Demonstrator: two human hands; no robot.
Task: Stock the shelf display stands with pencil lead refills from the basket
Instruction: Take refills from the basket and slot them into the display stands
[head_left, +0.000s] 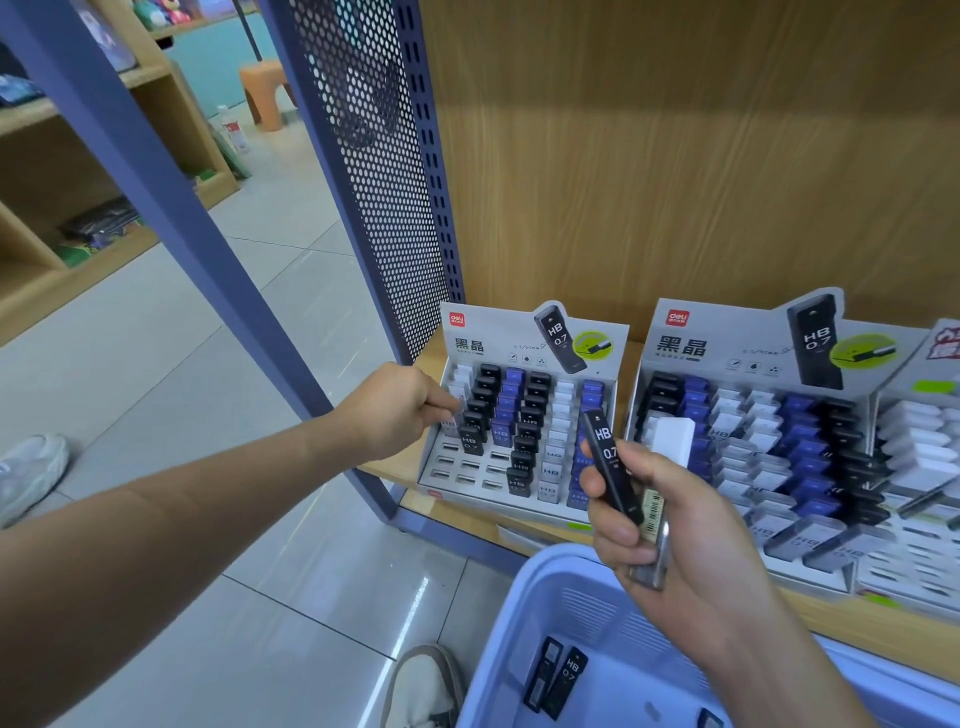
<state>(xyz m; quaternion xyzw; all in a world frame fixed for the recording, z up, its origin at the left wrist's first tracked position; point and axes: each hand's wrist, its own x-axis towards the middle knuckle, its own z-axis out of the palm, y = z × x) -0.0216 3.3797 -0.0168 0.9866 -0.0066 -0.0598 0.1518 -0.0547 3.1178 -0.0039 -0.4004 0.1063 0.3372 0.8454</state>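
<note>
— Hands first. Left?
— Left hand (400, 410) is stretched out with its fingers curled. It pinches a pale refill case (459, 411) at the far-left column of the left display stand (488, 335). Can't tell how deep the case sits in the slot.
— Right?
— Right hand (670, 525) is closed round a small bunch. A black HB 0.7 refill (610, 462) is in front and a clear one with a barcode label (653, 535) is behind it. A white one (672, 436) sticks up past the fingers.
— Basket?
— Lilac basket (582, 618) is directly under the right hand. Two black refills (556, 680) lie on its bottom, near the wrist.
— Stands?
— The left display stand is just beyond both hands, with black, blue and white rows. It has bare slots at its front, left-hand side. A second display stand (727, 338) is beyond the right hand and fuller. Both are on the wooden shelf (857, 631).
— Else?
— Perforated panel (374, 182) above the left hand. A shoe (423, 686) on the tiled floor (156, 364) below the left forearm.
</note>
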